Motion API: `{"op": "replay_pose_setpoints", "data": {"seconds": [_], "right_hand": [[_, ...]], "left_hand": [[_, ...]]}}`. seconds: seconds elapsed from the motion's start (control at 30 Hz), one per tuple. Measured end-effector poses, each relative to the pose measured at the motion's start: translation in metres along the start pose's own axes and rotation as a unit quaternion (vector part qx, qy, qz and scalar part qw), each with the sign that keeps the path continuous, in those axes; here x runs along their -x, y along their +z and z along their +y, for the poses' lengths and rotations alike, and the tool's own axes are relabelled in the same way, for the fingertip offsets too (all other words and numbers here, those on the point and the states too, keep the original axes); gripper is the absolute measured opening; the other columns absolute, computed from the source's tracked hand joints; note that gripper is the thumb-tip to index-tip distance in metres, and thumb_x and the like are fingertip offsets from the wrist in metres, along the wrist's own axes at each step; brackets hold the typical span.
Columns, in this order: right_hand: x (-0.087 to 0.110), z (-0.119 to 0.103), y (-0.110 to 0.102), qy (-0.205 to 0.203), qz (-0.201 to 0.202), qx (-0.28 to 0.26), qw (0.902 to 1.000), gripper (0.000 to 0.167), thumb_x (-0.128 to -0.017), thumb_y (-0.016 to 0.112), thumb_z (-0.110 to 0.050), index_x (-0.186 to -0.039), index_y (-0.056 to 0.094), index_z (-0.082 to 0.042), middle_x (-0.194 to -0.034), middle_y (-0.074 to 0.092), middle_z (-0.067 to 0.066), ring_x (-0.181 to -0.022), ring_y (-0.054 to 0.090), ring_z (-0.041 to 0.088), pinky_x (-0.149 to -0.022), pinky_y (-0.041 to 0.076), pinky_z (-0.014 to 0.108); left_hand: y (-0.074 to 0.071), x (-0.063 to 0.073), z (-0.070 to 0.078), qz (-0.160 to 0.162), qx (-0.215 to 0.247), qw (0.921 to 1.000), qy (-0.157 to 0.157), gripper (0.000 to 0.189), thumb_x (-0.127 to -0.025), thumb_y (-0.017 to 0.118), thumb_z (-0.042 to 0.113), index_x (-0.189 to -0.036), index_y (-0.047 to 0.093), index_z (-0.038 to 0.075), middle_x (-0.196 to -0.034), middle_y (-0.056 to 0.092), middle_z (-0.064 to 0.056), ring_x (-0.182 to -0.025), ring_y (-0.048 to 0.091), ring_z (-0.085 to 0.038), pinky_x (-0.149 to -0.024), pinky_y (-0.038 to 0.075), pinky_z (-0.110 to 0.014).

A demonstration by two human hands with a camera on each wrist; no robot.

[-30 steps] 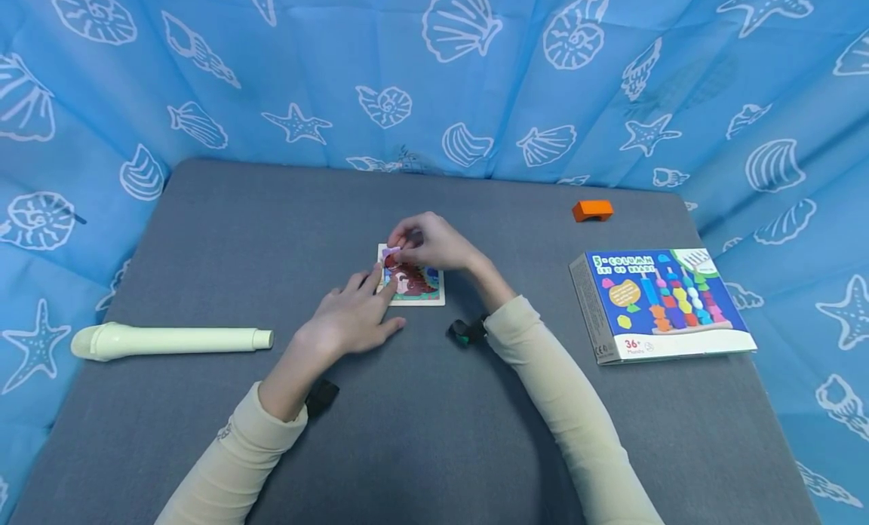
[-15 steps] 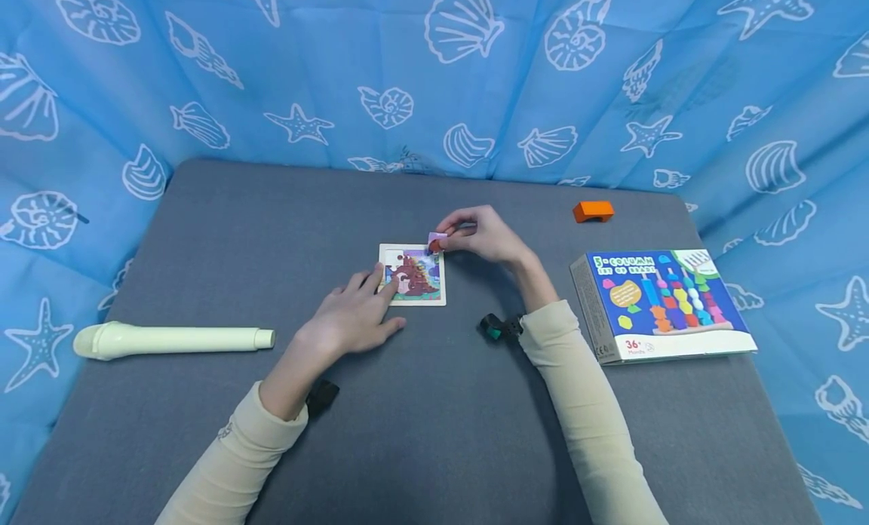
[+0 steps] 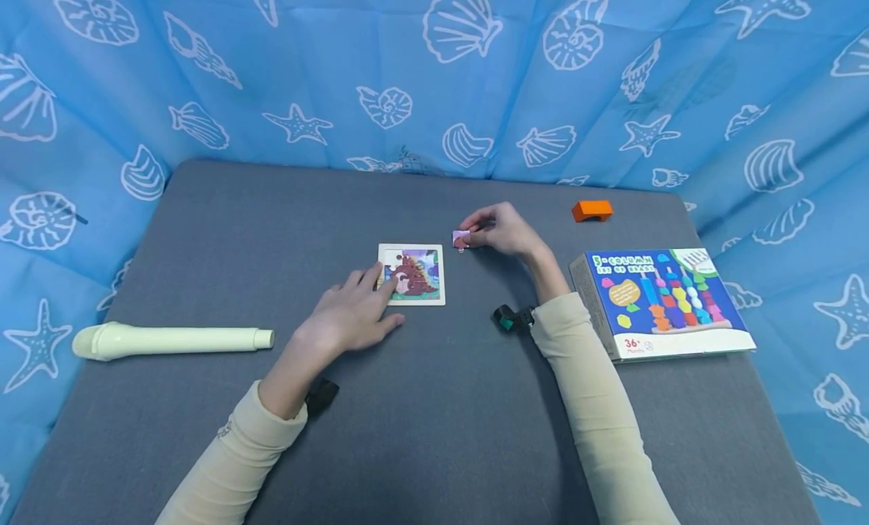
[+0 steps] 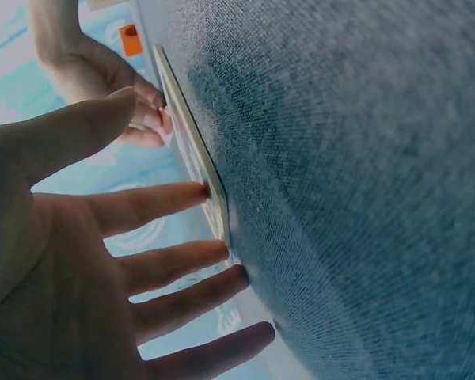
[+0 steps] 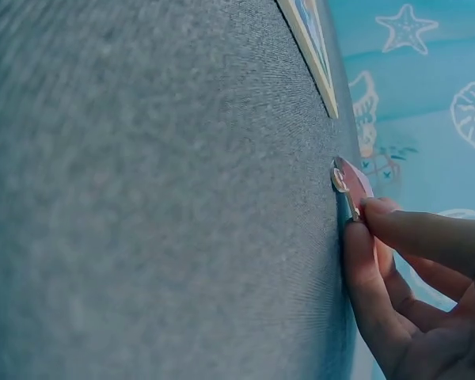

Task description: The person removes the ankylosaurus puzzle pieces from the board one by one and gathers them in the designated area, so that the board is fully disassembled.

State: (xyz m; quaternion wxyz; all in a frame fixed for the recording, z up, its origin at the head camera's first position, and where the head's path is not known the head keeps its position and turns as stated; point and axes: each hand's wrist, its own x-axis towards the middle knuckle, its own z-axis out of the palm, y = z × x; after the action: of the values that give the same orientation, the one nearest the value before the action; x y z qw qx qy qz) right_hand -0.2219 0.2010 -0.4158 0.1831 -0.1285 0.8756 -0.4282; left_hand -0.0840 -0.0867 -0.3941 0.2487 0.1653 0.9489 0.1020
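Observation:
A small square jigsaw puzzle [image 3: 424,272] in a pale frame lies mid-table, showing a reddish-brown dinosaur; its upper left corner shows bare backing. My left hand [image 3: 349,311] rests with fingers spread on the puzzle's left edge; in the left wrist view the fingertips [image 4: 196,192] touch the frame. To the right of the frame, my right hand [image 3: 505,231] pinches a pink and red puzzle piece [image 3: 461,240] between thumb and fingers. In the right wrist view the piece [image 5: 355,188] is tilted, close over the table.
A pale green toy microphone [image 3: 173,339] lies at the left. On the right are a blue bead-set box [image 3: 668,302] and, behind it, an orange arch block [image 3: 593,210]. A blue shell-print curtain [image 3: 434,72] hangs behind the grey table [image 3: 285,216].
My right hand has lifted the puzzle piece from the upper left of the puzzle and carried it right, past the frame. My left hand stays on the frame.

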Motion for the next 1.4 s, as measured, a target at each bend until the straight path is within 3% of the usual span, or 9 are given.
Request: {"op": "replay_pose_setpoints", "data": {"seconds": [0.23,0.43,0.6,0.93,1.2,1.4], "right_hand": [[-0.001,-0.004,0.002,-0.018,0.003,0.043,0.9989,0.019,-0.1,0.075,-0.005,-0.116,0.079,0.005,-0.11,0.079,0.026,-0.085,0.066,0.015,-0.071,0.049,0.018],[0.0,-0.009,0.003,-0.008,0.017,0.05,0.9986,0.019,-0.1,0.075,-0.004,-0.118,0.079,0.004,-0.111,0.078,0.025,-0.083,0.068,0.011,-0.069,0.05,0.018],[0.001,-0.015,0.007,-0.024,0.006,0.026,0.9994,0.021,-0.1,0.076,-0.005,-0.12,0.079,0.003,-0.111,0.078,0.024,-0.084,0.073,0.014,-0.071,0.054,0.018],[-0.004,-0.034,0.037,-0.052,-0.075,-0.033,0.9953,0.023,-0.101,0.074,-0.005,-0.122,0.078,0.003,-0.113,0.079,0.02,-0.092,0.075,0.018,-0.084,0.063,0.031],[-0.012,-0.048,0.06,-0.086,-0.102,0.008,0.991,0.019,-0.1,0.077,-0.007,-0.117,0.08,0.001,-0.105,0.081,0.017,-0.089,0.073,0.016,-0.078,0.057,0.023],[-0.018,-0.057,0.069,-0.078,-0.112,0.065,0.9885,0.016,-0.1,0.078,-0.01,-0.113,0.082,-0.003,-0.1,0.081,0.011,-0.087,0.071,0.013,-0.078,0.054,0.021]], "left_hand": [[0.002,0.0,0.002,0.031,0.005,0.9992,0.026,0.079,-0.11,0.059,0.05,-0.172,0.031,0.008,-0.182,0.019,-0.021,-0.166,0.029,-0.042,-0.125,0.041,-0.068],[0.005,-0.001,0.004,0.015,-0.004,0.9979,0.064,0.078,-0.112,0.056,0.048,-0.172,0.028,0.007,-0.184,0.015,-0.012,-0.171,0.019,-0.034,-0.134,0.029,-0.063],[0.004,-0.002,0.005,0.009,-0.003,0.9983,0.058,0.077,-0.112,0.056,0.047,-0.173,0.028,0.008,-0.184,0.018,-0.012,-0.171,0.02,-0.035,-0.133,0.031,-0.064],[0.004,-0.006,0.004,-0.002,0.004,0.9987,0.05,0.079,-0.111,0.057,0.05,-0.173,0.028,0.01,-0.184,0.018,-0.012,-0.171,0.02,-0.035,-0.132,0.031,-0.065],[0.006,-0.006,0.002,-0.003,0.016,0.9983,0.055,0.08,-0.111,0.058,0.049,-0.173,0.028,0.008,-0.184,0.018,-0.012,-0.171,0.018,-0.035,-0.135,0.025,-0.065],[0.006,-0.004,0.002,-0.001,0.015,0.9982,0.059,0.079,-0.111,0.057,0.048,-0.172,0.028,0.007,-0.184,0.016,-0.012,-0.172,0.016,-0.035,-0.136,0.023,-0.064]]}}
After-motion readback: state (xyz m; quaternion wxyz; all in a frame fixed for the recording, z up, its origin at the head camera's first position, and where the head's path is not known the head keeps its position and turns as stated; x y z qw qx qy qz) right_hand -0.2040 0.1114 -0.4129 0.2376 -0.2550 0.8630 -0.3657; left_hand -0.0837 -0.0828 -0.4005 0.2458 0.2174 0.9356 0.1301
